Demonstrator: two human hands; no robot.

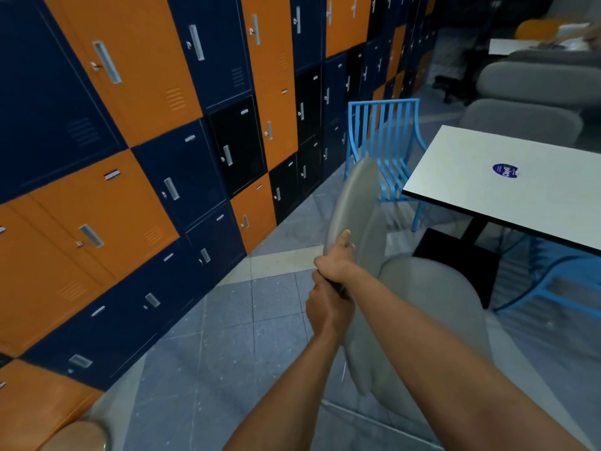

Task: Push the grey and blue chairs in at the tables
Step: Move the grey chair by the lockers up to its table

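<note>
A grey shell chair [426,288] stands in front of me, its seat near the corner of a white table [468,164]. Both my hands grip the rim of its curved backrest. My right hand [336,260] closes over the edge higher up, and my left hand [328,307] holds the rim just below it. Past the backrest, a blue slatted metal chair [387,138] stands at the table's far left side, its seat partly under the top. Another blue chair frame [553,284] shows under the table at the right.
A wall of orange, navy and black lockers [146,157] runs along the left. The floor [227,320] is grey tile. The table has a black pedestal base [458,255] and a round purple sticker [504,171]. More grey chairs [527,118] and another table [507,45] stand at the back right.
</note>
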